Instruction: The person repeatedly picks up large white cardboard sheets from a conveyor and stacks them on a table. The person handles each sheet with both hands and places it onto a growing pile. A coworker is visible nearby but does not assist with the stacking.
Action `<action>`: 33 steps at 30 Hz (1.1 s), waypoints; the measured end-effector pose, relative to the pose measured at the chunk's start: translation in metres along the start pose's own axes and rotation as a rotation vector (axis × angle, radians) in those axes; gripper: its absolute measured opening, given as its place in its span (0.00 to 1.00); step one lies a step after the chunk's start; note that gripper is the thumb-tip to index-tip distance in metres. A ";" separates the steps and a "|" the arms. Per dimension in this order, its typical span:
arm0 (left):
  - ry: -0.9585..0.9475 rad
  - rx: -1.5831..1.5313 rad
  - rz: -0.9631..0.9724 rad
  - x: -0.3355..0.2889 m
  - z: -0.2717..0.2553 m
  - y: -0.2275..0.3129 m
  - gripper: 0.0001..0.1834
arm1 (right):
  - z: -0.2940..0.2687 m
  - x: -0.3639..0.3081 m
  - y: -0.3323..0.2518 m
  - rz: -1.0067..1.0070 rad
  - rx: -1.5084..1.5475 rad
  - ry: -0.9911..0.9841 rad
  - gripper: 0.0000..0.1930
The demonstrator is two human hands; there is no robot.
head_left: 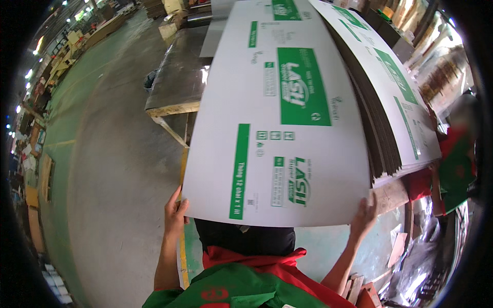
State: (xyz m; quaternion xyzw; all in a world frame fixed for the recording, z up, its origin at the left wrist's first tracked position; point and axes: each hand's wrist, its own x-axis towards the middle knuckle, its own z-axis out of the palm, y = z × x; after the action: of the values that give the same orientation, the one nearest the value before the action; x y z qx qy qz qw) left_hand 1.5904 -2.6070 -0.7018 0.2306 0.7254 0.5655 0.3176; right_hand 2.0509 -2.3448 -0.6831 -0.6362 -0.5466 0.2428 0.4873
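Observation:
A large white cardboard sheet point(328, 164) with green printed panels stretches out in front of me, its near edge by my waist. My left hand point(176, 213) grips the near left corner, thumb on top and fingers at the edge. At the near right corner, my right hand point(363, 215) is closed on the same sheet, slightly blurred; its fingers are partly hidden by the edge. Beside the sheet on the right lies a thick stack of similar cardboard sheets point(405, 110), their dark layered edges fanned toward me.
Left of the sheet stands a dark-topped table point(177, 82) with a wooden frame. Another person in a green and red shirt point(457, 169) is at the far right, beside the stack. Wood scraps point(354, 287) and plastic wrap point(416, 262) lie at the lower right.

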 end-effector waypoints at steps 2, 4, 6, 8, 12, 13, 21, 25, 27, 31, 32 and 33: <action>0.105 0.019 0.046 -0.007 -0.009 -0.020 0.33 | 0.036 -0.006 0.006 -0.133 0.062 -0.207 0.20; 0.197 0.028 0.197 -0.013 -0.018 -0.036 0.32 | 0.059 -0.012 0.017 -0.223 -0.199 -0.291 0.20; 0.208 0.059 0.083 -0.021 -0.024 -0.047 0.32 | 0.071 -0.022 0.029 -0.122 -0.220 -0.368 0.20; 0.200 0.115 0.016 -0.028 -0.029 -0.053 0.32 | 0.074 -0.030 0.035 -0.063 -0.270 -0.445 0.20; 0.173 0.151 -0.006 -0.033 -0.037 -0.059 0.32 | 0.066 -0.039 0.034 -0.055 -0.362 -0.488 0.21; 0.162 0.143 0.002 -0.033 -0.038 -0.060 0.32 | 0.063 -0.040 0.032 -0.077 -0.339 -0.472 0.21; 0.120 0.168 -0.067 -0.031 -0.046 -0.060 0.30 | 0.041 -0.048 0.032 -0.099 -0.513 -0.495 0.20; 0.115 0.174 -0.028 -0.028 -0.045 -0.055 0.29 | 0.043 -0.048 0.033 -0.240 -0.433 -0.432 0.20; 0.091 0.137 -0.030 -0.027 -0.045 -0.052 0.29 | 0.044 -0.047 0.034 -0.245 -0.436 -0.438 0.20; 0.060 0.141 0.028 -0.029 -0.048 -0.047 0.28 | 0.040 -0.053 0.036 -0.065 -0.441 -0.490 0.20; 0.065 0.164 -0.049 -0.029 -0.048 -0.047 0.28 | 0.041 -0.053 0.036 -0.082 -0.387 -0.485 0.20; 0.059 0.161 -0.054 -0.026 -0.047 -0.045 0.28 | 0.045 -0.052 0.035 -0.104 -0.412 -0.474 0.20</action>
State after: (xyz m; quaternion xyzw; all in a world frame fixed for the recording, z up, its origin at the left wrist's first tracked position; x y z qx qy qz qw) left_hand 1.5757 -2.6678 -0.7326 0.2192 0.7835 0.5031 0.2915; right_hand 2.0144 -2.3745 -0.7435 -0.6183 -0.7145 0.2433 0.2189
